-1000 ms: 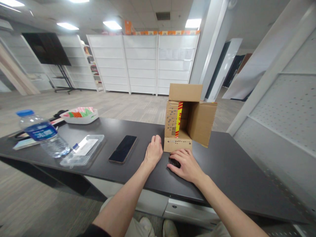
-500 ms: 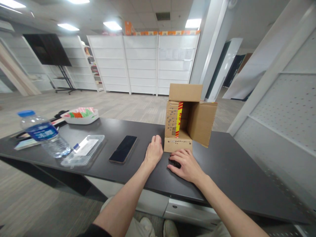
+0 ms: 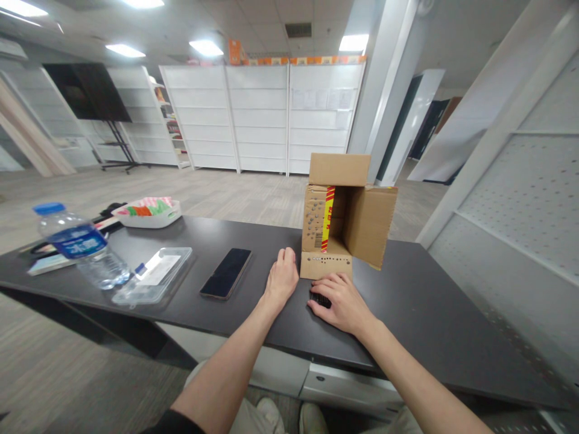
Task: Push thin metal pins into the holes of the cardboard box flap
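Just as before, the left hand is curled, the right hand clasping a dark object.

Brown box, red-striped yellow tape, black phone, blue cap

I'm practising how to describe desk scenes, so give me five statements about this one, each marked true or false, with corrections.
1. The left hand is between the phone and the right hand. True.
2. The left hand grips the phone. False: the phone lies apart from it on the desk.
3. The right hand partly covers a small dark object. True.
4. The cardboard box is shut. False: its flaps are open.
5. The bottle cap is blue. True.
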{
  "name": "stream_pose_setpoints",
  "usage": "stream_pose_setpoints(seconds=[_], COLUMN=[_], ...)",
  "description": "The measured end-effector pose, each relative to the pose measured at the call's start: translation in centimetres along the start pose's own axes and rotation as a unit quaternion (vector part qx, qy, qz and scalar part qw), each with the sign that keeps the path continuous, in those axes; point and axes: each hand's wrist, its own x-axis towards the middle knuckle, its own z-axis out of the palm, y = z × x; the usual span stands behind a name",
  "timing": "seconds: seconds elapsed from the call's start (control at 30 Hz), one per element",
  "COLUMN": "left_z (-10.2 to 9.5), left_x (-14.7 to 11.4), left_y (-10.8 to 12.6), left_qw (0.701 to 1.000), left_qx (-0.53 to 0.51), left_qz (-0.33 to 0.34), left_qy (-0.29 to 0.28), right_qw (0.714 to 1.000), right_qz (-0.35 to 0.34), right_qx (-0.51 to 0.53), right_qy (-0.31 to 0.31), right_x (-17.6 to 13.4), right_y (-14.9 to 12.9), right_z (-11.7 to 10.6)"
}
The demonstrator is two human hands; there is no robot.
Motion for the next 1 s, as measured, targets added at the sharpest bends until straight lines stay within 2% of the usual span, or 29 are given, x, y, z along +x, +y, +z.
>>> stream_pose_setpoints(seconds=[0.43, 0.8, 1.0], left_z=[0.0, 0.2, 0.2], left_x=[0.0, 0.0, 0.0], left_y=[0.0, -0.2, -0.2], left_qw=[1.0, 1.0, 1.0], left_qx=[0.003, 0.001, 0.002], left_qz=[0.004, 0.004, 0.01], left_qy=[0.004, 0.0, 0.002], right_qw=[0.999, 0.999, 0.999], right_qz=[-0.019, -0.006, 0.008], right_qx=[-0.027, -0.028, -0.041], right_qy=[0.002, 0.03, 0.025], right_x=[0.1, -0.2, 0.0], right_y=[-0.2, 0.5, 0.9], right_z=[-0.1, 0.4, 0.4])
